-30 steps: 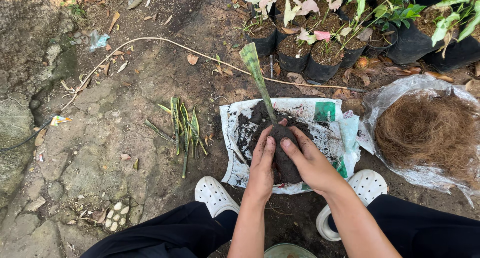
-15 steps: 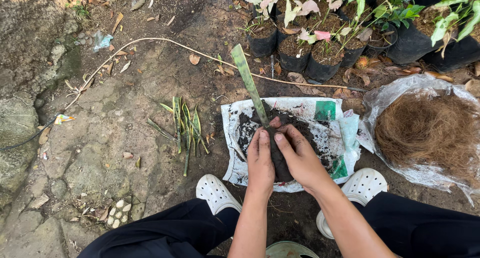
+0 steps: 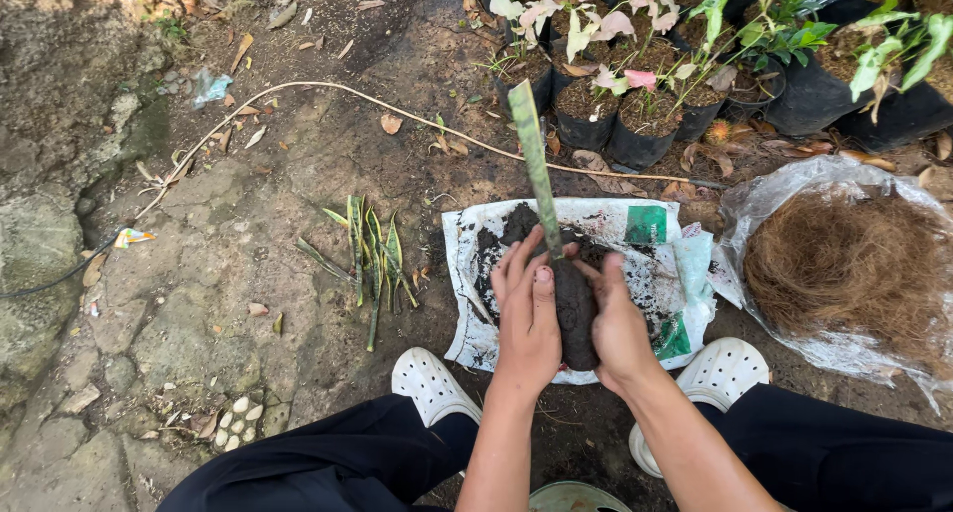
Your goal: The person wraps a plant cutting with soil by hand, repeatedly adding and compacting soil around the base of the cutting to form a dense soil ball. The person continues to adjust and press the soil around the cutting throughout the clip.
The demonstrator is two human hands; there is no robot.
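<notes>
My left hand [image 3: 527,318] and my right hand [image 3: 616,323] press from both sides on a dark ball of soil [image 3: 575,309]. A long narrow green leaf cutting [image 3: 534,159] stands upright out of the top of the ball. The ball is held just above a white plastic sheet [image 3: 655,259] with loose dark soil [image 3: 504,232] heaped on it. A bundle of similar green leaf cuttings [image 3: 369,249] lies on the ground to the left of the sheet.
A clear bag of brown coconut fibre [image 3: 854,264] sits at the right. Black pots with green and pink-leaved plants [image 3: 635,105] line the back. A thin hose [image 3: 298,90] crosses the dirt. My white shoes [image 3: 427,383] flank the sheet; rocky ground rises left.
My hands have shifted slightly upward around the soil ball, and the leaf cutting now stands more upright, leaning less to the left.
</notes>
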